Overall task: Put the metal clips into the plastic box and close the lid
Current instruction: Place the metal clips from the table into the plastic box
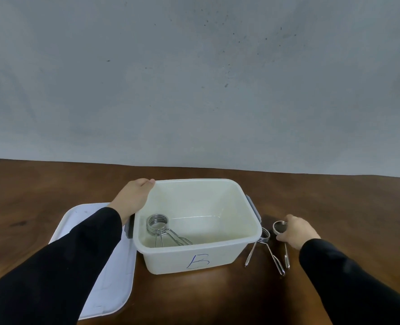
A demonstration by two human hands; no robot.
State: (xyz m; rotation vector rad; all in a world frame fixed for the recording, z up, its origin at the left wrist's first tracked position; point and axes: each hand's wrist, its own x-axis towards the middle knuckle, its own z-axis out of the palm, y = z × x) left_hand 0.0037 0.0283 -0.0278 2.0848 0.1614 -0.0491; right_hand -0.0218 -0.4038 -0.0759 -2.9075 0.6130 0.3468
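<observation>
A white plastic box (pixel 194 256) marked with a blue letter stands open on the brown table. Metal spring clips (pixel 161 228) lie inside at its left front. My left hand (pixel 133 198) grips the box's left rim near the far corner. Right of the box, my right hand (pixel 296 231) closes around the coil of a metal clip (pixel 279 227) that rests on the table. Another clip (pixel 264 240) lies between that one and the box wall, its handles pointing toward me. The white lid (pixel 109 277) lies flat to the left of the box, partly under my left sleeve.
The box has grey latches on its left (pixel 129 229) and right (pixel 252 205) sides. The wooden table (pixel 217 299) ends at a grey wall behind.
</observation>
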